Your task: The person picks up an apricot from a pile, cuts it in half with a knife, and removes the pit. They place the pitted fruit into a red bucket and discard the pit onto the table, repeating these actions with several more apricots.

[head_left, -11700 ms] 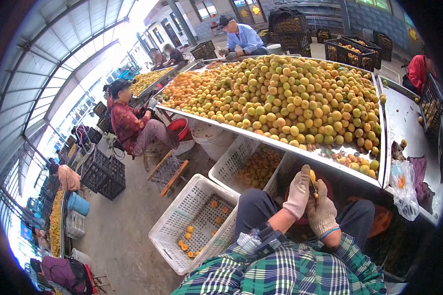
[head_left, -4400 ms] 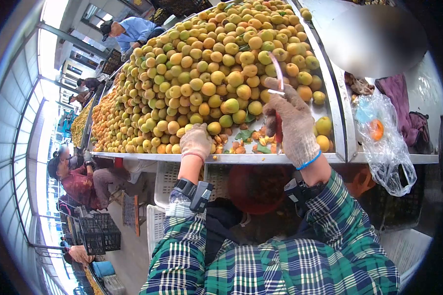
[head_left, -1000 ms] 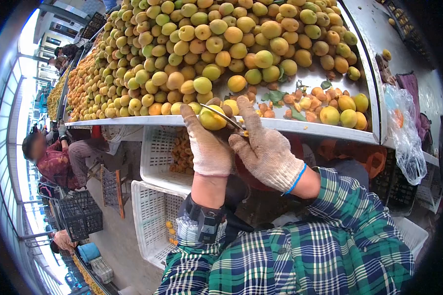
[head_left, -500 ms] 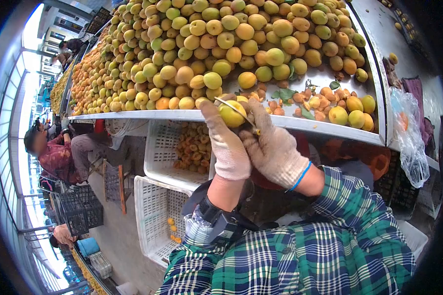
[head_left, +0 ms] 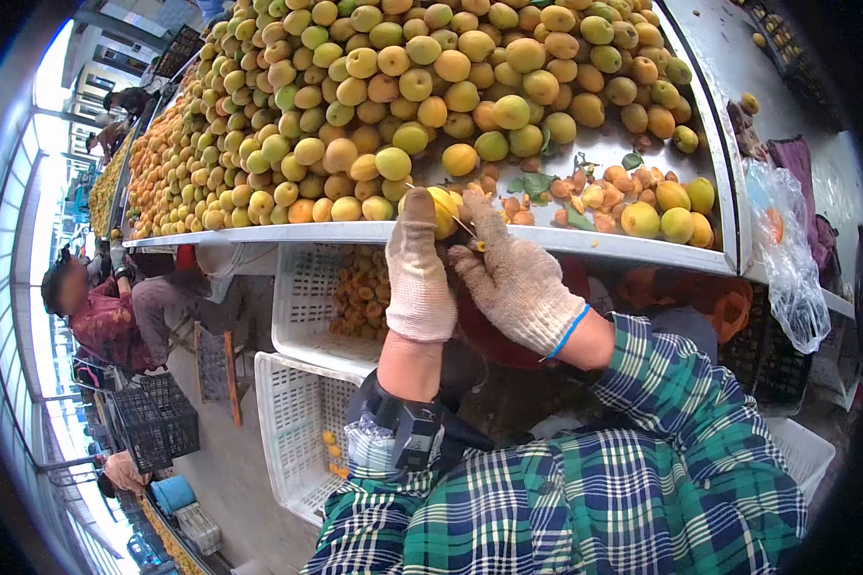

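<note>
My left hand [head_left: 419, 273], in a knitted work glove, grips a yellow apricot [head_left: 443, 212] at the table's front edge. A dark line runs down the side of the fruit. In my right hand [head_left: 520, 283], also gloved with a blue band at the cuff, is a small knife [head_left: 480, 245] with a yellow handle. Its thin blade meets the apricot, and a bit of the tip shows beyond the fruit's far side. Right behind my hands lies a big heap of whole apricots [head_left: 393, 81]. Apricot stones and reddish scraps [head_left: 604, 195] lie to the right with green leaves.
The metal table's raised rim [head_left: 633, 246] runs across in front of me. Below it stand a white crate [head_left: 292, 316] of split apricots and another white crate [head_left: 288, 441] holding a few pieces. A plastic bag [head_left: 786, 259] hangs at right. A person [head_left: 105, 316] sits at left.
The apricot has turned between my hands, and the blade, formerly across its face, is now around its side. My view has shifted slightly.
</note>
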`<state>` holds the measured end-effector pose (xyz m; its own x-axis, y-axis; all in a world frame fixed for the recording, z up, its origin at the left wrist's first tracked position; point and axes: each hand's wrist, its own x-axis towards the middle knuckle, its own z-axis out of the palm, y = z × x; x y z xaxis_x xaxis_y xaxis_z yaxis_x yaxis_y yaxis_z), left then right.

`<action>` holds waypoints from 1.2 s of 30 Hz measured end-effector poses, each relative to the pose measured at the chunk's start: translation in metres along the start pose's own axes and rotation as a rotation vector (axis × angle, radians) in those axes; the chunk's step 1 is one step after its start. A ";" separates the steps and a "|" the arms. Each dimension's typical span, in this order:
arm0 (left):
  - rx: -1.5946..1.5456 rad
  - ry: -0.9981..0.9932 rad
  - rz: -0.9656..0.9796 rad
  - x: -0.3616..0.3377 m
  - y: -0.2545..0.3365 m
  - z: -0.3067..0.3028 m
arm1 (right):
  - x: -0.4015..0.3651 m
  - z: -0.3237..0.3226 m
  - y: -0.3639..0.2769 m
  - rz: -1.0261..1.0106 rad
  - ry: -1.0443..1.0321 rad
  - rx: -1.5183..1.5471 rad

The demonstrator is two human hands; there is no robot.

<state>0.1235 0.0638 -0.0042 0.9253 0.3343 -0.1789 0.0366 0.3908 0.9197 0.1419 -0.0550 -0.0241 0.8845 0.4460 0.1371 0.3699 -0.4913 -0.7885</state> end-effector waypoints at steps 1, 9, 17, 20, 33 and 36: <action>0.106 -0.024 0.021 0.002 0.000 -0.002 | 0.000 -0.004 0.000 0.032 -0.047 -0.009; -0.136 0.167 -0.045 -0.002 -0.006 0.012 | -0.007 0.013 0.001 0.048 -0.075 0.015; 0.175 -0.005 0.180 -0.001 -0.007 0.001 | -0.002 -0.011 -0.011 0.104 -0.113 -0.082; -0.064 0.221 -0.142 -0.012 0.030 0.024 | -0.003 -0.016 -0.020 0.165 -0.187 -0.100; 0.479 0.047 0.435 -0.013 0.000 0.008 | -0.012 -0.030 -0.022 0.030 -0.100 0.067; 0.212 -0.055 0.164 -0.020 -0.001 0.010 | -0.018 -0.028 -0.025 0.076 -0.125 -0.043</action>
<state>0.1088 0.0485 0.0014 0.9445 0.3285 -0.0075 -0.0424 0.1447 0.9886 0.1246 -0.0718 0.0095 0.8693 0.4943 0.0000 0.3171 -0.5576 -0.7671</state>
